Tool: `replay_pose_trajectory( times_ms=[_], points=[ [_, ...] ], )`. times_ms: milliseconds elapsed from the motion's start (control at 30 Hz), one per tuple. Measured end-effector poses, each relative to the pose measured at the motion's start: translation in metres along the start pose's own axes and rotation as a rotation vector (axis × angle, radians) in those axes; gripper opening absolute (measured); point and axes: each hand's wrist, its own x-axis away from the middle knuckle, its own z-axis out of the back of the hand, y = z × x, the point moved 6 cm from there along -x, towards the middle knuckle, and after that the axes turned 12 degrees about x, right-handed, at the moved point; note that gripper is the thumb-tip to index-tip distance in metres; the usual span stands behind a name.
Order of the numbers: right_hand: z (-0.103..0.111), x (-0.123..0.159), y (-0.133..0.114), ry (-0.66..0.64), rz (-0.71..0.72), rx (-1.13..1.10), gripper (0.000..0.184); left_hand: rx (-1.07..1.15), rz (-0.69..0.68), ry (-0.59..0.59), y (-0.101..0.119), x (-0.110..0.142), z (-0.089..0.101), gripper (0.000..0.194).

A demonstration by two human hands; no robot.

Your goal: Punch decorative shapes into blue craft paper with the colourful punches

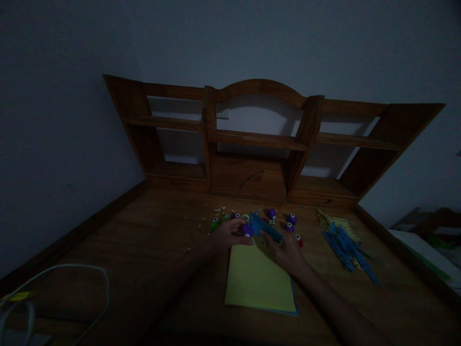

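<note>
On a wooden desk (144, 250) my left hand (227, 235) is closed around a small purple paper punch (248, 230). A strip of blue paper (264, 227) sticks into the punch, and my right hand (286, 251) pinches that strip from the right. Both hands rest at the far edge of a stack of paper with a yellow sheet (257, 281) on top. Several more small punches, purple (291, 219) and green (215, 223), lie just beyond my hands. The room is dim.
A pile of blue paper strips (345, 247) lies on a punched yellow sheet (336, 222) at the right. Paper bits (218, 210) are scattered behind the punches. A wooden shelf unit (259, 139) stands at the desk's back. A white cable (90, 278) loops at the left.
</note>
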Motion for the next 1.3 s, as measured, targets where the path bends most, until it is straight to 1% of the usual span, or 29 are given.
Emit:
replay_pose_trajectory(
  times_ms=[100, 267, 533, 800, 1033, 1167, 1300],
  points=[
    [-0.001, 0.000, 0.000, -0.013, -0.007, -0.019, 0.022, 0.009, 0.006, -0.003, -0.002, 0.000, 0.001, 0.052],
    [-0.001, 0.001, -0.002, -0.027, 0.018, -0.034, 0.021, -0.013, -0.011, -0.055, 0.000, 0.001, -0.001, 0.048],
    [0.000, 0.001, -0.003, -0.028, 0.009, -0.002, 0.023, -0.041, -0.007, -0.016, 0.005, 0.005, -0.004, 0.048],
    [0.000, 0.002, -0.006, -0.011, 0.029, 0.050, 0.024, -0.034, -0.009, 0.020, 0.004, 0.006, -0.003, 0.043],
    [-0.004, 0.004, -0.006, -0.021, 0.033, 0.027, 0.022, -0.038, -0.010, 0.052, 0.009, 0.007, -0.002, 0.044],
    [-0.006, 0.005, -0.007, -0.039, 0.029, 0.036, 0.023, -0.063, -0.010, 0.069, 0.007, 0.007, 0.000, 0.044],
    [-0.007, 0.005, -0.006, -0.039, 0.020, 0.018, 0.026, -0.065, -0.013, 0.060, 0.005, 0.006, -0.001, 0.044]
  ],
)
